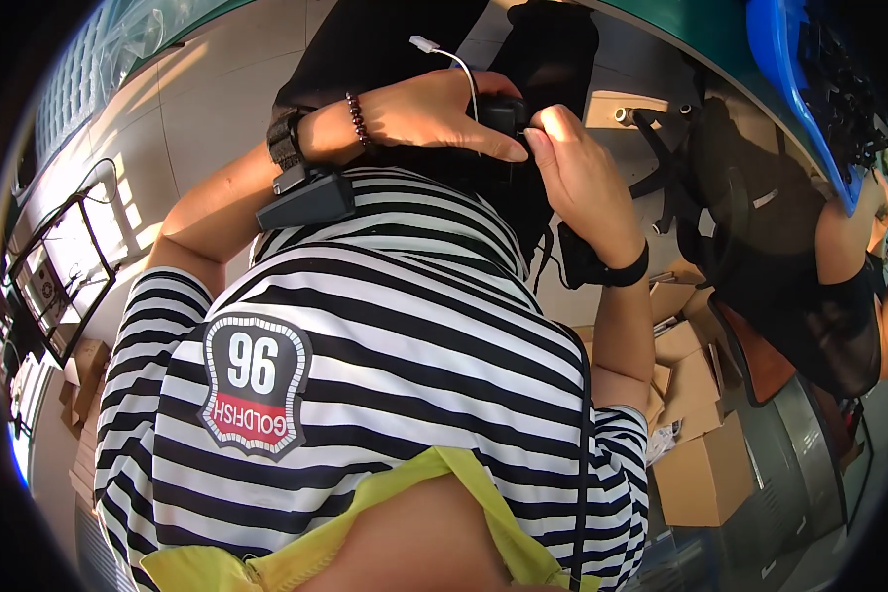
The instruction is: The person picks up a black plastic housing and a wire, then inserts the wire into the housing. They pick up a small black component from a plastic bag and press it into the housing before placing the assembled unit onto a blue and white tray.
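Observation:
Over my lap, my left hand [429, 113] is curled around a small black box-shaped device [504, 114], its thumb stretched along the near side. A thin white cable [472, 81] passes over that hand and ends in a white plug [424, 44] that hangs free beyond the knuckles. My right hand [582, 178] is closed, thumb and forefinger pinched together close to the device's right side. Whatever lies in the pinch is too small and hidden to name.
Black boxes are strapped at my left wrist [308, 201] and right wrist [582, 259]. At right sit a person in black [799, 276], a chair base [661, 158] and cardboard boxes [701, 474]. A blue tray [784, 69] with black parts stands at upper right. A black metal frame [69, 266] is left.

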Demonstrator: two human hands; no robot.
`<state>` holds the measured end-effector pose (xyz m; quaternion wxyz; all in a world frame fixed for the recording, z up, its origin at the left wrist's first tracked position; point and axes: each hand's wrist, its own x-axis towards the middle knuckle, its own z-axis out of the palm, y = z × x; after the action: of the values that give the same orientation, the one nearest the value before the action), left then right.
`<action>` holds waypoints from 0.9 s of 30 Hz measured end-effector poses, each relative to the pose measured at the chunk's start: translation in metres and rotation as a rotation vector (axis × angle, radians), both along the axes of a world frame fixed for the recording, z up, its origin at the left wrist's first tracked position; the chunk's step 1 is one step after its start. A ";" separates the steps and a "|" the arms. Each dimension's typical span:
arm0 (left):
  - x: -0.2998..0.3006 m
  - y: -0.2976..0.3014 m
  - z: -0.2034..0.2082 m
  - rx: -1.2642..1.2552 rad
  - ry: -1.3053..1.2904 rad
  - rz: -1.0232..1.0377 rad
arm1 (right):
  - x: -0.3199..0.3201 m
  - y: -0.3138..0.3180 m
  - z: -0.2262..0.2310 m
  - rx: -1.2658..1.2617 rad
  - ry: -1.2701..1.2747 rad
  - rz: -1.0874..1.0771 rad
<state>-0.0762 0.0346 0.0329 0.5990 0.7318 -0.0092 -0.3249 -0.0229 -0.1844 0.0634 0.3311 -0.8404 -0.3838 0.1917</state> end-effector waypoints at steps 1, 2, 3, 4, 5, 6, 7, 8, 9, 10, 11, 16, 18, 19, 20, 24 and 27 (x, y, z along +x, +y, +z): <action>0.003 0.000 -0.001 -0.002 -0.004 -0.010 | 0.004 0.001 0.001 -0.092 0.092 -0.006; 0.004 0.000 -0.002 -0.004 -0.009 -0.021 | 0.007 0.003 0.003 -0.183 0.183 -0.012; 0.004 -0.001 -0.001 -0.003 -0.009 -0.018 | 0.009 0.004 0.005 -0.275 0.273 -0.019; 0.005 -0.002 -0.001 -0.020 0.012 -0.020 | 0.010 0.005 0.008 -0.274 0.273 -0.017; 0.005 -0.003 0.000 -0.035 0.033 -0.019 | 0.011 0.006 0.010 -0.294 0.315 -0.035; 0.006 -0.002 0.000 -0.050 0.053 -0.020 | 0.011 0.007 0.013 -0.314 0.358 -0.055; 0.005 -0.002 0.000 -0.048 0.052 -0.018 | 0.011 0.007 0.014 -0.333 0.401 -0.075; 0.004 -0.002 -0.002 -0.017 0.031 -0.017 | 0.009 0.007 0.015 -0.331 0.400 -0.074; 0.003 -0.001 -0.003 0.013 0.010 -0.016 | 0.006 0.006 0.014 -0.259 0.301 -0.050; 0.003 -0.001 -0.002 0.041 -0.013 -0.017 | 0.003 0.004 0.013 -0.188 0.200 -0.030; 0.003 -0.001 -0.001 0.042 -0.014 -0.019 | 0.001 0.003 0.012 -0.118 0.099 -0.009; 0.003 -0.001 0.009 0.079 -0.011 -0.052 | -0.005 -0.004 0.003 -0.041 0.025 0.014; 0.004 -0.004 0.014 0.111 0.044 -0.072 | -0.002 -0.003 -0.001 -0.174 0.094 0.019; 0.004 -0.005 0.016 0.110 0.042 -0.073 | -0.001 -0.003 -0.001 -0.240 0.129 0.022; 0.002 -0.005 0.018 0.102 0.056 -0.067 | -0.001 -0.001 0.001 -0.239 0.128 0.024; -0.003 -0.006 0.012 0.072 0.035 -0.028 | 0.001 0.002 0.016 -0.355 0.358 -0.072; -0.005 -0.007 0.008 0.041 -0.060 0.014 | -0.004 -0.006 0.014 -0.146 0.156 0.004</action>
<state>-0.0813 0.0274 0.0409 0.5855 0.7536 -0.0155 -0.2985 -0.0264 -0.1908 0.0772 0.2975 -0.8441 -0.3434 0.2848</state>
